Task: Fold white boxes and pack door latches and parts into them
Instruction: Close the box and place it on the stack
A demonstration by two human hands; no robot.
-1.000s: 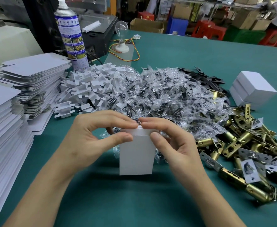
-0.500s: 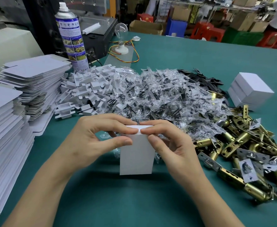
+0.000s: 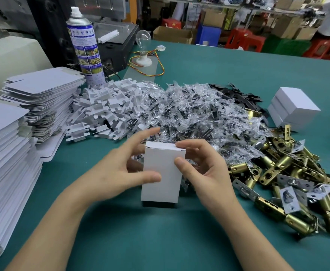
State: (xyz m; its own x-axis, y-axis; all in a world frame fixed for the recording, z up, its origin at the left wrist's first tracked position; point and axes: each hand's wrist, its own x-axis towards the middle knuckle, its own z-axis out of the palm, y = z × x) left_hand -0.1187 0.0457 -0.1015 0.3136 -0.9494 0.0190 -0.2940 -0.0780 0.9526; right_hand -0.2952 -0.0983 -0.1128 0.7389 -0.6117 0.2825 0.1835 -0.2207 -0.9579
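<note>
Bagged parts (image 3: 189,118) heaped behind box (image 3: 165,163), latches (image 3: 295,222) at right

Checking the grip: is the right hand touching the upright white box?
Touching. Head view: the right hand pinches the white box, thumb on its front, finger on its top edge.

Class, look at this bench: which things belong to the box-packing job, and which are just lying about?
Belong to the job:
white box, held by the left hand and right hand
flat box blanks
white inserts
bagged parts
brass latches
finished boxes

Just lying about:
spray can
light bulb
</note>
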